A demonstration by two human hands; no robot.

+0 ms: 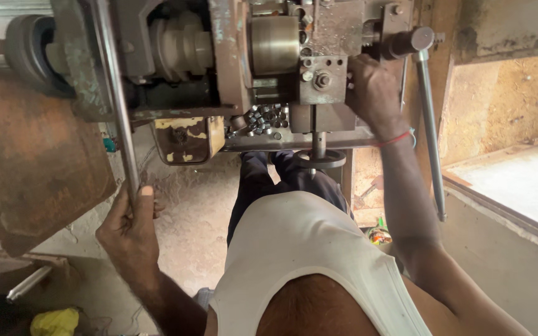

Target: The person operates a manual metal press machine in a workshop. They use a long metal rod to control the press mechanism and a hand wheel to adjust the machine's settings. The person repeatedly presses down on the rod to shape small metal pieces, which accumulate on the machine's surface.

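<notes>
- Presently, the long steel lever (119, 106) is clamped by the left hand (129, 227) at its lower end; its axis rises toward the lathe (231, 68).
- The right hand (372, 93) is pressed against the lathe's right side; finger state cannot be told.

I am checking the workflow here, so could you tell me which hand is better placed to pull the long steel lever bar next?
Probably the left hand: it already grips the long steel lever bar, while the right hand is up at the machine's grey metal block.
</notes>
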